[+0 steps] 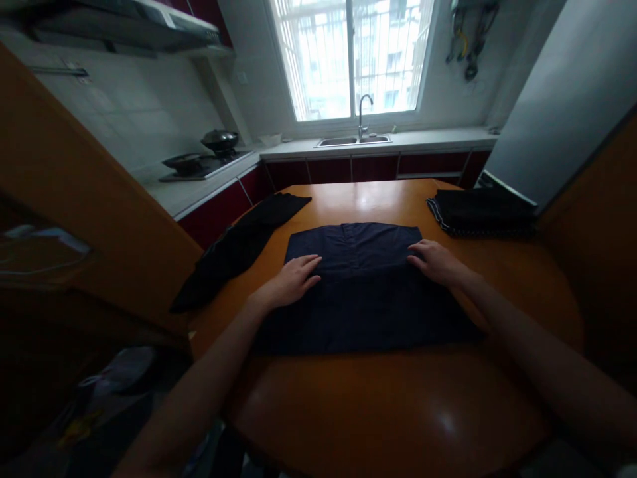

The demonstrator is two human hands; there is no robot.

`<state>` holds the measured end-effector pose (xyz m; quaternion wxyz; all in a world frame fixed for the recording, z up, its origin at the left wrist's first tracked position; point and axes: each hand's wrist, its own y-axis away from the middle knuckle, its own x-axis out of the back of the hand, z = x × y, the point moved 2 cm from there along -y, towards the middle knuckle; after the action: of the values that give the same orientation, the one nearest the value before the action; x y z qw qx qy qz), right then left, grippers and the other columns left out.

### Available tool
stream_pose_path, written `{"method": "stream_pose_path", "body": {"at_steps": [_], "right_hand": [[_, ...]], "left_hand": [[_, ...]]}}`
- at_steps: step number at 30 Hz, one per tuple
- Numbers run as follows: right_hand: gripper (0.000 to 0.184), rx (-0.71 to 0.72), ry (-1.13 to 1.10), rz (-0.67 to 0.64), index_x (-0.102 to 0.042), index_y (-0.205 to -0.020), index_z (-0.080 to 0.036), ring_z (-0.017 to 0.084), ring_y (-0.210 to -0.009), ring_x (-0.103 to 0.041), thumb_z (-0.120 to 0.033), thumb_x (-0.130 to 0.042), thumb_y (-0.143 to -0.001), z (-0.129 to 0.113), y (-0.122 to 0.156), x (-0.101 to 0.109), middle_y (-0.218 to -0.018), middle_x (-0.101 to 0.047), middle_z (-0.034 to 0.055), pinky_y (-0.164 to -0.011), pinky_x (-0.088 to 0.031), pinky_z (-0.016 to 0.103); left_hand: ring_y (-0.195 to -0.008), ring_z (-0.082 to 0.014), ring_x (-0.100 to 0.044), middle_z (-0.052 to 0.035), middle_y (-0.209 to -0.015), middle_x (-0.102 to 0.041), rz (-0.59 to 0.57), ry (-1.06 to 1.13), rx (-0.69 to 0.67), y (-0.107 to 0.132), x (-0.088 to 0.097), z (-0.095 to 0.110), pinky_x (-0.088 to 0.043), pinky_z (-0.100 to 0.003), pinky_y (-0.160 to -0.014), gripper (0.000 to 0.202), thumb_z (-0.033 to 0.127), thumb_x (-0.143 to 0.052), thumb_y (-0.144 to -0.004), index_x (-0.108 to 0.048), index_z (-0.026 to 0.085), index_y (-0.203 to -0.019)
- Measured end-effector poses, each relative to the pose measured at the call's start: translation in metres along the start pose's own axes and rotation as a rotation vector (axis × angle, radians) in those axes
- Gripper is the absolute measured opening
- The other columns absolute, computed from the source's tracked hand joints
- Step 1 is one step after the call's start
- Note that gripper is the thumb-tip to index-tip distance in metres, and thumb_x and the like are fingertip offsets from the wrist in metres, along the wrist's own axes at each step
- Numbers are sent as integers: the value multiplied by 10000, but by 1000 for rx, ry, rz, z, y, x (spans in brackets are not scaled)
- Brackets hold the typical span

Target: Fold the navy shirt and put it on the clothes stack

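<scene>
A dark navy garment lies spread flat on the round orange wooden table, its waistband at the far edge. My left hand rests palm down on the garment's left side, fingers together and stretched out. My right hand lies flat on the garment's right side, near the upper corner. Neither hand grips the cloth; both press on top of it.
A black garment hangs over the table's left edge. A folded dark pile sits at the far right of the table. Behind are a counter with a sink, a stove with pans, and a window. A wooden panel stands at left.
</scene>
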<state>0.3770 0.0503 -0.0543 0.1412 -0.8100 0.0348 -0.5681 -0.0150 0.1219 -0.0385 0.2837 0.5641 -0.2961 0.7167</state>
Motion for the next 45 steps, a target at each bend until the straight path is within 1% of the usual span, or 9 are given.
{"method": "stream_pose_path", "body": {"at_steps": [5, 9, 15, 27, 32, 36, 39, 42, 45], "right_hand": [[563, 152, 30, 44, -473, -1522, -159, 307, -1467, -380, -380, -404, -1009, -93, 28, -33, -1578, -441, 147, -1192, -339, 493], [642, 120, 79, -133, -351, -1589, -133, 308, -1553, -192, -432, -364, -1021, -125, 42, -70, -1670, -261, 134, -1234, -206, 563], [723, 63, 72, -162, -294, -1614, -163, 268, -1556, -187, -562, -339, -1013, -93, 43, -69, -1680, -227, 116, -1255, -169, 503], [780, -281, 146, -159, -306, -1606, -135, 262, -1563, -161, -619, -245, -996, 25, 65, -37, -1682, -227, 98, -1261, -133, 534], [745, -300, 110, -30, -337, -1585, -90, 300, -1552, -198, -559, -236, -1016, 20, 59, -24, -1661, -271, 166, -1241, -187, 563], [673, -38, 85, 19, -375, -1582, -189, 290, -1555, -191, -554, -295, -1022, -19, 59, -20, -1665, -282, 120, -1243, -178, 572], [663, 83, 51, -48, -350, -1594, -218, 263, -1555, -196, -554, -312, -1024, -33, 59, -28, -1671, -273, 97, -1247, -185, 539], [684, 29, 61, -145, -360, -1587, -190, 263, -1551, -209, -569, -311, -1019, -15, 54, -36, -1660, -293, 114, -1245, -177, 542], [681, -121, 82, -169, -394, -1568, -170, 288, -1548, -217, -558, -288, -1018, 23, 43, -38, -1655, -300, 125, -1234, -163, 585]], "left_hand": [[-1555, -263, -213, -108, -1672, -269, -30, -94, -136, -7, -34, 87, -194, -507, -1246, 620, 488, -256, -1072, -265, 183, -1611], [-1563, -254, -182, -113, -1679, -226, -1, -132, -87, -10, -60, 107, -144, -515, -1257, 623, 468, -225, -1078, -246, 161, -1619], [-1573, -248, -130, -56, -1688, -201, 0, -90, 6, 0, -61, 88, -144, -490, -1265, 672, 559, -242, -1059, -235, 200, -1627], [-1569, -282, -128, -132, -1686, -161, -85, -87, 392, 64, -38, -8, -139, -532, -1258, 792, 611, -220, -1022, -216, 93, -1621], [-1568, -307, -116, -161, -1683, -147, -61, -131, 379, 58, -24, 5, -114, -570, -1249, 776, 597, -262, -1023, -226, 103, -1620], [-1577, -264, -81, -87, -1701, -126, -22, -139, 152, 45, -24, 37, -123, -516, -1260, 724, 594, -258, -1038, -202, 189, -1635], [-1577, -272, -91, -85, -1700, -131, -68, -107, 123, 42, -35, 50, -139, -532, -1251, 720, 601, -246, -1040, -183, 205, -1639], [-1577, -276, -70, -80, -1702, -100, -122, -83, 136, 46, -45, 42, -130, -532, -1250, 747, 626, -236, -1029, -151, 211, -1644], [-1575, -281, -68, -73, -1700, -87, -157, -64, 166, 47, -46, 12, -124, -529, -1249, 758, 650, -237, -1011, -173, 234, -1642]]}}
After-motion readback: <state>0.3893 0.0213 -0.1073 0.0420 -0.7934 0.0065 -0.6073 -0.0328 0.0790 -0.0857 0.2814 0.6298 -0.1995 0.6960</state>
